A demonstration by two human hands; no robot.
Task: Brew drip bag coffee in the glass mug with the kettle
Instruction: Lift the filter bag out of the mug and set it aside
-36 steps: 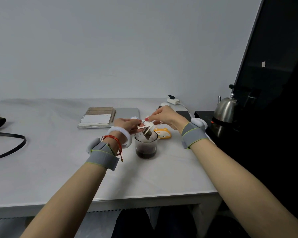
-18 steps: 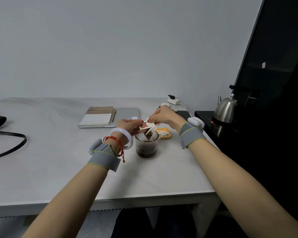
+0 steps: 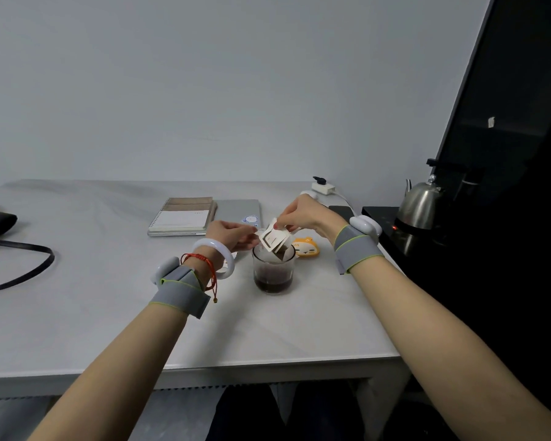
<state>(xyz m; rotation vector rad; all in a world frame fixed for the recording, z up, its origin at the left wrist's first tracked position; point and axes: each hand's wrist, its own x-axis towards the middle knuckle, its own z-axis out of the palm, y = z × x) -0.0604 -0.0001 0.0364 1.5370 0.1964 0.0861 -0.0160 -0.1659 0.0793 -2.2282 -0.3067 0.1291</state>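
The fingers (image 3: 248, 234) of the left hand (image 3: 228, 232) are curled and pinched on the left edge of the drip bag (image 3: 273, 240). The fingers (image 3: 280, 218) of the right hand (image 3: 303, 212) are clamped on its upper paper tab from above. Held between both hands, the bag is tilted. Its white card ears are spread over the rim of the glass mug (image 3: 272, 272), and its dark lower tip hangs inside the mouth. The mug stands upright on the white table (image 3: 93, 297) between the two wrists, with dark coffee in its lower part.

Each wrist wears a grey band with a white pod. The left wrist also has a white bangle (image 3: 215, 256) and a red cord (image 3: 204, 265).

Just behind the mug lies a small orange cartoon-face item (image 3: 304, 248). Further back, a spiral notebook (image 3: 183, 215) rests on a grey laptop (image 3: 240, 209). A white plug block (image 3: 323, 187) sits near the wall.

The steel kettle (image 3: 420, 205) stands on a dark base (image 3: 392, 232) at the right, well apart from the mug. A black strap (image 3: 19, 270) curls at the left edge.
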